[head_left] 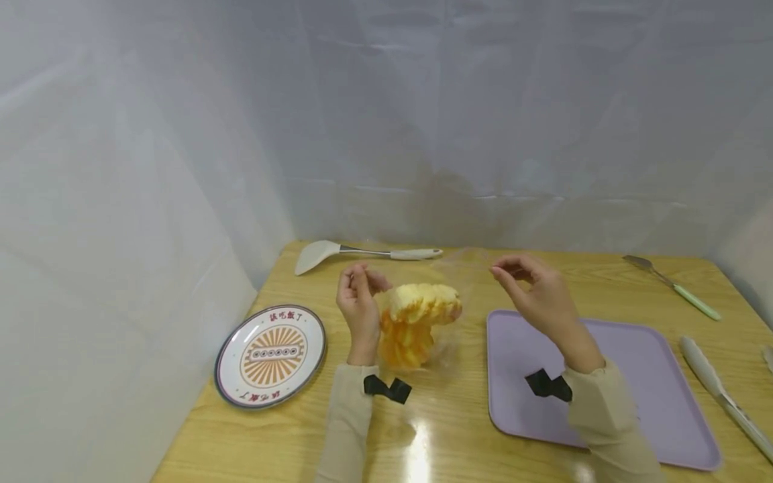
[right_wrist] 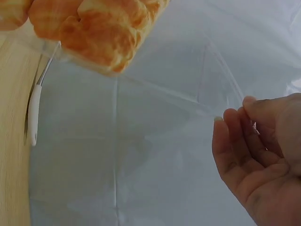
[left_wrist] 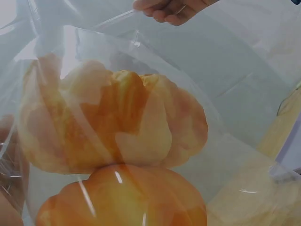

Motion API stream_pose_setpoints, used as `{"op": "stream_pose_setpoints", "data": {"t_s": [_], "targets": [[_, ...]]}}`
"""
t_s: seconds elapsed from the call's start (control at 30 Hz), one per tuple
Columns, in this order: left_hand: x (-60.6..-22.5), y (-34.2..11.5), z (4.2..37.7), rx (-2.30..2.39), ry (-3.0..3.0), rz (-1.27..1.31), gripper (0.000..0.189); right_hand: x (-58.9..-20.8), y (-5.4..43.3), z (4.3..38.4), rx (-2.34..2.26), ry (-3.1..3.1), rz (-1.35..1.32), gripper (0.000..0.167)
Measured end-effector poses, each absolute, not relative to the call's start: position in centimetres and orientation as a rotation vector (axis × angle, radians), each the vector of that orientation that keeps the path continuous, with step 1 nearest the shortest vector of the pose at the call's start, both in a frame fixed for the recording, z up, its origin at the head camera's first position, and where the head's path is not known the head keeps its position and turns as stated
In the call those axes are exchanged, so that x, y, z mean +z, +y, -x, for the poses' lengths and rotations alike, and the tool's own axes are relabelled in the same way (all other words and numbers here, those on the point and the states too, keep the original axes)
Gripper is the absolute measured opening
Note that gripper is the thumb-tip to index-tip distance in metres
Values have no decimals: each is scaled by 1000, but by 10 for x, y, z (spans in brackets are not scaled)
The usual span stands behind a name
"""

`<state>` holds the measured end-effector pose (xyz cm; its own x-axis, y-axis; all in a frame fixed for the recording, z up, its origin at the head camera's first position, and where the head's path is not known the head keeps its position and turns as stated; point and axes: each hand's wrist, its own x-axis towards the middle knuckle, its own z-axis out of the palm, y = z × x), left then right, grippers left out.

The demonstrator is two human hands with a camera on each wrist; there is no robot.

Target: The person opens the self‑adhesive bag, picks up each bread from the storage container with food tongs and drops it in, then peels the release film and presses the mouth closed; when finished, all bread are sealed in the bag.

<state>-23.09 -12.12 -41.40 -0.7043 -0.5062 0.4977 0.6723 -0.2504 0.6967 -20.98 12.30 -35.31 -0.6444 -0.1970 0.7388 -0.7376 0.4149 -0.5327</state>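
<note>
A clear plastic bag (right_wrist: 181,96) hangs between both hands over the table. Inside it are two golden breads, one pale-topped bread (head_left: 425,302) above a rounder orange bread (head_left: 406,345). The left hand (head_left: 361,308) grips the bag's left side, fingers curled in. On the other side, the right hand (head_left: 537,295) pinches the bag's edge between thumb and fingertips, drawing the film taut. In the left wrist view the upper bread (left_wrist: 113,122) rests against the lower bread (left_wrist: 127,197), both seen through the film.
A patterned plate (head_left: 272,355) lies at the left, a white-headed spatula (head_left: 362,252) along the back. Below the right arm is a purple tray (head_left: 640,382). Tongs (head_left: 718,389) and a green-handled server (head_left: 676,285) lie to the right. White sheeting surrounds the table.
</note>
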Motion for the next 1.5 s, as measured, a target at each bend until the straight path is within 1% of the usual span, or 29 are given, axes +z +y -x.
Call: {"op": "stream_pose_setpoints", "data": {"t_s": [0.1,0.33,0.37,0.5,0.57,0.63,0.73,0.83,1.0,1.17,1.27,1.37,1.4,1.5], "targets": [[-414,-121,230,-2018,-1245,233,30,-354,133,209,1149,-2123,-811,16],[-413,-123,230,-2008,-1258,234,21,-352,145,210,927,-2116,-828,22],[-413,-123,230,-2010,-1254,236,20,-352,145,210,904,-2115,-835,21],[-413,-123,230,-2007,-1256,260,19,-350,147,208,872,-2107,-848,9],[-414,-122,230,-2005,-1251,266,19,-350,151,207,890,-2116,-822,7],[-414,-122,230,-2000,-1243,263,19,-350,156,206,937,-2134,-779,7],[-415,-123,231,-2001,-1228,249,18,-349,166,204,1023,-2178,-682,11],[-414,-124,232,-2004,-1212,232,18,-349,179,202,1073,-2212,-586,10],[-412,-125,232,-1991,-1174,206,17,-353,202,202,1073,-2195,-462,17],[-411,-127,233,-1949,-1131,177,16,-356,221,201,1069,-2184,-372,19],[-411,-127,233,-1934,-1096,158,19,-357,229,199,1062,-2186,-307,18],[-412,-125,233,-1926,-1064,138,18,-358,235,195,1096,-2182,-196,7],[-412,-125,234,-1926,-1050,138,18,-358,237,194,1107,-2169,-162,8],[-413,-123,235,-1934,-999,122,20,-359,244,193,1156,-2121,-38,22]]}}
